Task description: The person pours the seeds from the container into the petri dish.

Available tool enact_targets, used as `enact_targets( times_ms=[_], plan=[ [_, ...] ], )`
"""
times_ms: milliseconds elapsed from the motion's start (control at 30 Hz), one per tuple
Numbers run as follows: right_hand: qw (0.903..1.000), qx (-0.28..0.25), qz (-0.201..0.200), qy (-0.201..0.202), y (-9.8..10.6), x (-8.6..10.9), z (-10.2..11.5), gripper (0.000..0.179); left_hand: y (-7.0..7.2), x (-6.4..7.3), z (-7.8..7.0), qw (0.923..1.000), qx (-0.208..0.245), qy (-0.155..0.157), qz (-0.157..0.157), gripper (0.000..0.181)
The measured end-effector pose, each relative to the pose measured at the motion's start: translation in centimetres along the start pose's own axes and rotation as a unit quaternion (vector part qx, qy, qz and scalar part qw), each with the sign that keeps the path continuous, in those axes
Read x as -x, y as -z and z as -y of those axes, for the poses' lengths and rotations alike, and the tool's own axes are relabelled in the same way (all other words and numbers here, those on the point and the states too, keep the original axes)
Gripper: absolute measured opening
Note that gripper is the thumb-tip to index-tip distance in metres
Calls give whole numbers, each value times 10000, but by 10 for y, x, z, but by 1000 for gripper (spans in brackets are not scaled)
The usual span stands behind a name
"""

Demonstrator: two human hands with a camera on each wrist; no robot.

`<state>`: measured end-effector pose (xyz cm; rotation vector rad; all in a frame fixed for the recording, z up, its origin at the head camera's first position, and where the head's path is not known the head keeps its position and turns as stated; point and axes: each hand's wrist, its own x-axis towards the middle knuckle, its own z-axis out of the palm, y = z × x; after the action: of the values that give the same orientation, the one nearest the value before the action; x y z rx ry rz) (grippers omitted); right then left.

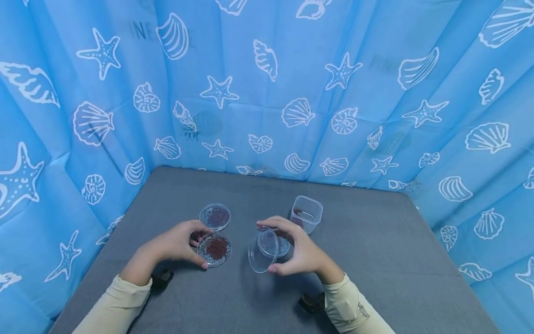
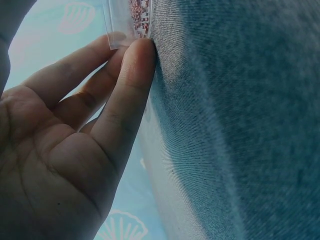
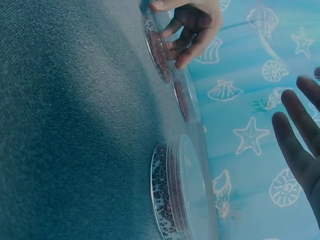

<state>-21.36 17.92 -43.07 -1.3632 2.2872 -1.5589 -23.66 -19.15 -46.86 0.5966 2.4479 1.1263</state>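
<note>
My left hand (image 1: 180, 242) grips the rim of a clear petri dish (image 1: 217, 249) spread with dark red grains. In the left wrist view, thumb and fingertips pinch the edge of this dish (image 2: 140, 17) low at the grey cloth. My right hand (image 1: 303, 253) holds a clear round lid (image 1: 255, 260) tilted on edge between thumb and fingers. Partly behind that lid stands another petri dish (image 1: 283, 246); the right wrist view shows dark grains in this dish (image 3: 162, 195). A further petri dish (image 1: 216, 217) with purplish grains lies just beyond the left hand.
A clear square tub (image 1: 308, 213) with something reddish inside stands beyond the right hand. Grey cloth covers the table (image 1: 367, 269). A blue curtain (image 1: 267, 120) with white shells and starfish hangs around its back and sides.
</note>
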Motion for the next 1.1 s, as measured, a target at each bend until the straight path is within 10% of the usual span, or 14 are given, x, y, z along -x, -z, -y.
enact_targets(
  times_ms=[400,1100],
  plan=[
    [9926,-1197,142,-122,-7,-2,-2,83,1,0,1,10000,3,28,8,89],
    [9879,1110,485,-968,-21,-15,-5,67,0,-1,2,10000,37,14,8,88]
  ],
)
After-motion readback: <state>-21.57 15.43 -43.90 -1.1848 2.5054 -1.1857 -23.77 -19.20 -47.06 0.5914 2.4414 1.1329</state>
